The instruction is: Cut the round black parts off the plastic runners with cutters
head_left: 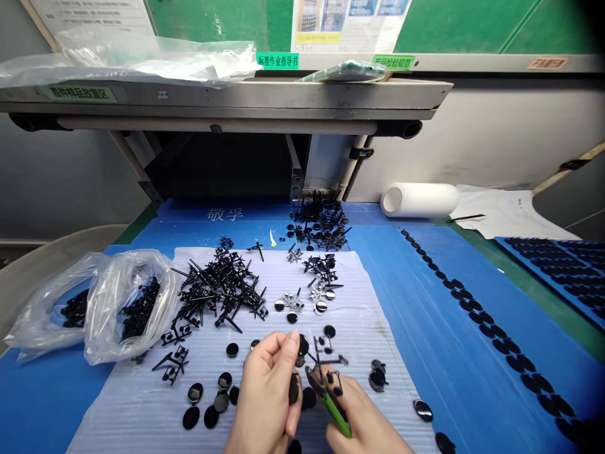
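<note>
Head view shows my left hand (269, 391) pinched shut on a black sprue (326, 360) just above the grey mat (142, 410), while my right hand (363, 422) is closed round the green cutters (331, 403), whose blades sit at the sprue. I judge the cut disc could spring off the mat toward the disc row (472, 315) if my grip slackens. Nipping too close might scar a disc (191, 417).

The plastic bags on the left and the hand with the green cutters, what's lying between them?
In the head view, between the plastic bags and the right hand lie a pile of black sprues, loose black discs and the left hand.
</note>
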Demonstrator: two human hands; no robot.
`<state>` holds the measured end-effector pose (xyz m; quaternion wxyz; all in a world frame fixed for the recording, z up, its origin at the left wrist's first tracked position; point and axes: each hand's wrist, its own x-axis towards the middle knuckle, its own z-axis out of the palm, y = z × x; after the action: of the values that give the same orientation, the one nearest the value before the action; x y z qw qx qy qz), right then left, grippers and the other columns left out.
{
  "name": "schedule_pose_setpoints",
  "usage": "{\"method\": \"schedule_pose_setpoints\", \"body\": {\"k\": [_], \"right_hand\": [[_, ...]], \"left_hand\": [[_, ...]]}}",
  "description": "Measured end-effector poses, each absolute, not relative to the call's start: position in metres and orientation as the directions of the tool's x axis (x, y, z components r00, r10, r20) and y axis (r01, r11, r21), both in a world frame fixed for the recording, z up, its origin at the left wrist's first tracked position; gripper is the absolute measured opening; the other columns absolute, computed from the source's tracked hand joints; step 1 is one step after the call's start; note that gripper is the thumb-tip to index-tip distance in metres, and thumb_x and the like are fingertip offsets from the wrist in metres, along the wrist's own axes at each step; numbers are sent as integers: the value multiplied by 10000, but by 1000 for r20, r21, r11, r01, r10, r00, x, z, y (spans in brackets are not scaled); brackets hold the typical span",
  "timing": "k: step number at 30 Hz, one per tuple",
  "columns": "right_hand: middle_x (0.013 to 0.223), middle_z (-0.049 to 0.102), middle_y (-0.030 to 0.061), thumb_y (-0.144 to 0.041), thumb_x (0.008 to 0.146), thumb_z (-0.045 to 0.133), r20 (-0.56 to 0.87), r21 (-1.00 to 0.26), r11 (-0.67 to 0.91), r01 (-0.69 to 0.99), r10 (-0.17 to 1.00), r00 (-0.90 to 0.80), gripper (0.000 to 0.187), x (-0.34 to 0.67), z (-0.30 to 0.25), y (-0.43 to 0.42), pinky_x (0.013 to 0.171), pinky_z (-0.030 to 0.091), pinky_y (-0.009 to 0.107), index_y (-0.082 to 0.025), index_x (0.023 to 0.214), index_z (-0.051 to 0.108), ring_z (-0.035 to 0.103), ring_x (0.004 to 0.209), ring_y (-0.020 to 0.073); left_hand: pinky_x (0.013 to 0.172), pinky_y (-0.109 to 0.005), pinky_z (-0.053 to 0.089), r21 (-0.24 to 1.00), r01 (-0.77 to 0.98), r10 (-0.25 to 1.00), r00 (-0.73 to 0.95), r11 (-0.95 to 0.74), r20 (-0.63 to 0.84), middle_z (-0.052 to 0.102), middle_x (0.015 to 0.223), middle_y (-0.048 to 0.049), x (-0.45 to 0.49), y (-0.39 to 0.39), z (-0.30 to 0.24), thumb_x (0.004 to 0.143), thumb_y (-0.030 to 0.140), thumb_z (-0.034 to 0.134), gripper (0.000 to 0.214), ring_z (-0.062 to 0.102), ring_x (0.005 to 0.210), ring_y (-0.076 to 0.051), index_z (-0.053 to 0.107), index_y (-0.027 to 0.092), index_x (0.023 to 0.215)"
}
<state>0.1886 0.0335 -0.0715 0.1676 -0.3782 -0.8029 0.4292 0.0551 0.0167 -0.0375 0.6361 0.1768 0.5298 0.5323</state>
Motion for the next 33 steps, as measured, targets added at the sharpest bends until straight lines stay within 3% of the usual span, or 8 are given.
{"method": "schedule_pose_setpoints", "body": {"k": [4,13,28,33], "right_hand": [[725,504,17,-49,534,347,-21,-764,412,496,753,-658,326,192,-68,44,609,391,250,-196,805,454,491,702,190],[867,424,34,-53,539,351,-50,-744,429,512,729,-682,363,178,-69,51,693,377,276,-200,870,369,439,839,200],[864,394,37,-22,568,361,-63,-666,512,542,685,-726,347,149,-72,60,771,352,320,-197,867,343,416,802,196],[873,398,44,-30,564,369,-60,-644,538,544,674,-737,363,141,-73,64,745,353,309,-193,888,347,413,805,201]], "left_hand": [[288,-164,22,781,-520,872,-130,346,-473,301,257,108,48,13,-44,783,383,474,282,147,206,7,425,169,605],[278,-149,55,599,-747,834,-112,288,-540,321,328,104,41,11,-44,718,359,572,317,176,213,14,387,167,549],[257,-129,78,549,-815,806,-194,184,-559,272,294,106,25,13,-52,708,371,581,368,149,215,11,348,172,505],[248,-133,57,487,-861,790,-196,145,-581,324,312,103,20,12,-57,662,385,622,367,155,204,13,361,170,518]]}}
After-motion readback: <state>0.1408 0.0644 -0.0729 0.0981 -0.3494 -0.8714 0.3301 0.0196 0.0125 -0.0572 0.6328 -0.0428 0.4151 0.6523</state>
